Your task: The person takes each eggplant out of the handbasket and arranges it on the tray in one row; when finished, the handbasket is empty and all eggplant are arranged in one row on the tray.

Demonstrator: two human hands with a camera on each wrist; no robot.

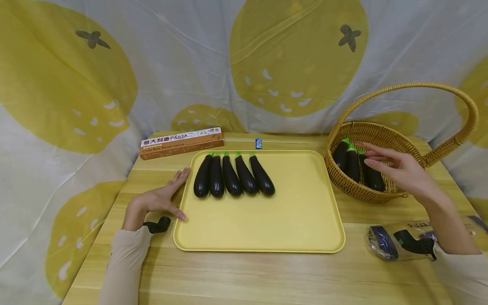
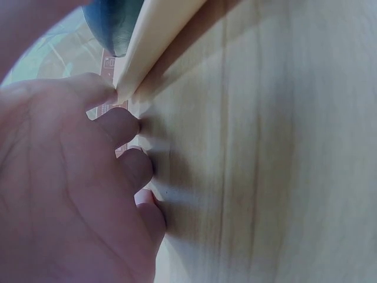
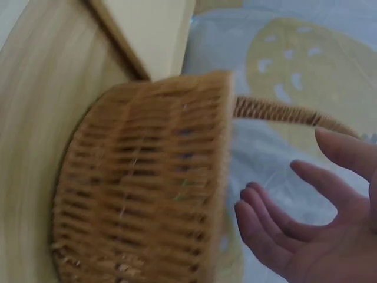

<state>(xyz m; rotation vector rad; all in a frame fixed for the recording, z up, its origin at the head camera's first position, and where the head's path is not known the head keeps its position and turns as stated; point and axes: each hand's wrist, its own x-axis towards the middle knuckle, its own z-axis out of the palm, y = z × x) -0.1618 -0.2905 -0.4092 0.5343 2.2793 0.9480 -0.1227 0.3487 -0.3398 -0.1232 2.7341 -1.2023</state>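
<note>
Several eggplants lie side by side on the yellow tray, their green stem ends toward the back. At the tray's left rim, my left hand is spread, thumb and fingertips right at the edge. The left wrist view shows its fingertips low by the tabletop, near the tray rim. Over the wicker basket hovers my right hand, fingers loosely extended and nothing in them. Three eggplants are visible inside the basket, partly covered by that hand. In the right wrist view the hand is beside the basket rim.
A pasta box lies behind the tray at the left, and a small blue packet lies behind its middle. The basket's tall handle arches over the right side. A clear plastic package lies at the front right, under my right forearm.
</note>
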